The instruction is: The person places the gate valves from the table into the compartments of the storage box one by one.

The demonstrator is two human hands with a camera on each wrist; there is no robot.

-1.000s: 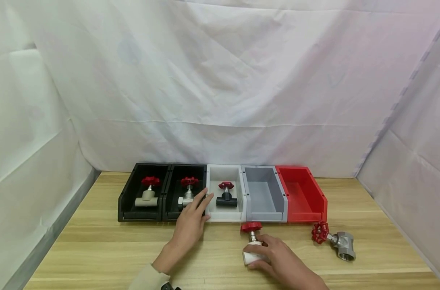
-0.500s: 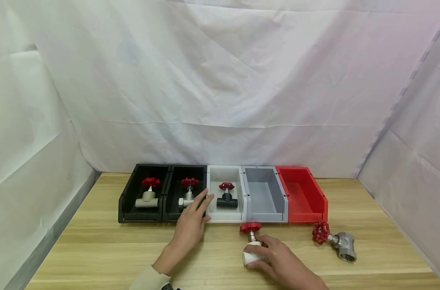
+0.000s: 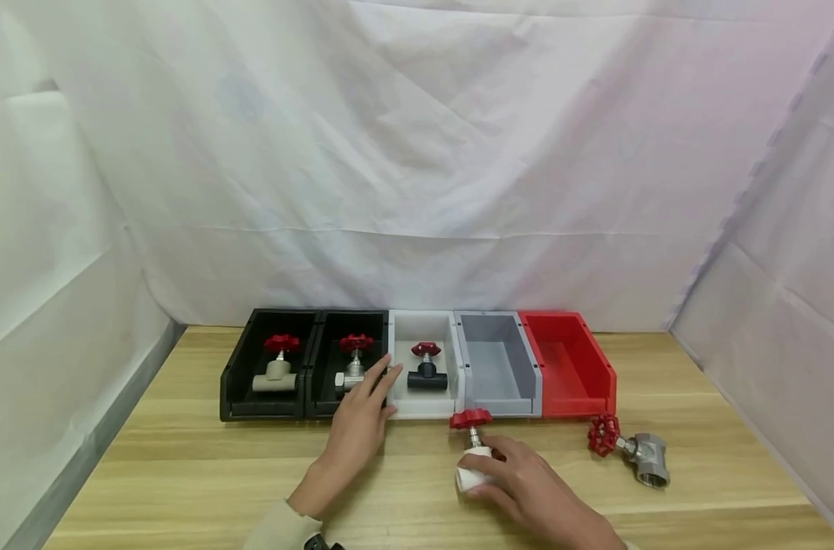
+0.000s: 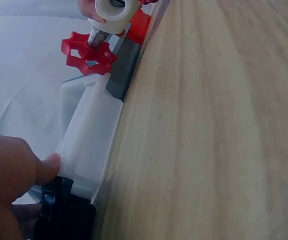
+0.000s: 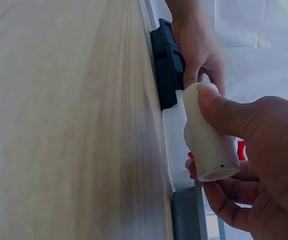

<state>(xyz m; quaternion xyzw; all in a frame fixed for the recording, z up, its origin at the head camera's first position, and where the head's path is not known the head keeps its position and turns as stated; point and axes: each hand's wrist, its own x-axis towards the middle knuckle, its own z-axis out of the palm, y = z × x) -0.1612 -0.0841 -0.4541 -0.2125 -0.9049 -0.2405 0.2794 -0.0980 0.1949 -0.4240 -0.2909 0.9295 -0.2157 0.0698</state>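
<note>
- Right hand grips a white valve, its red handwheel toward twelve o'clock.
- Left hand, fingers spread, touches the white bin, which sits at the white valve's eleven o'clock.
- Metal valve, also red-wheeled, lies at the white valve's three o'clock.

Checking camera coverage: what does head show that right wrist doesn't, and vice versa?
Head only: tan valve in the leftmost black bin, black valve in the white bin, and steel valve lying on the table at right.
Right wrist only: dark specks on the near end of the held white valve.
Both: right hand holding that valve, left hand at the bins, white bin, part of the gray bin, table.
</note>
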